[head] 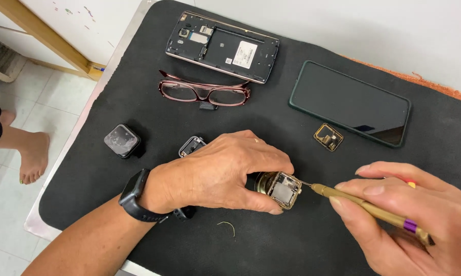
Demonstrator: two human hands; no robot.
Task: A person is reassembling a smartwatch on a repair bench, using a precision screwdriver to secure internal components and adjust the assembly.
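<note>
Head view of the black worktop mat (113, 204). My left hand (215, 176) is pinching an opened gold smartwatch case (281, 189) between thumb and fingers, holding it on edge just above the mat with its exposed interior facing right. My right hand (419, 220) is closed around a gold precision screwdriver (363, 207), whose fine tip is meeting the upper right corner of the case. Lying apart on the mat: a small gold display frame (328, 137), a dark smartphone (350, 104), an opened phone chassis (222, 47), red-framed glasses (204, 93), a square dark watch body (121, 140) and another small watch case (191, 145) partly behind my left hand.

Risk, as I am judging it: the tip may slip off a tiny screw and gouge the internals, since the case is held free-hand; a loosened screw could drop and vanish against the dark mat.
</note>
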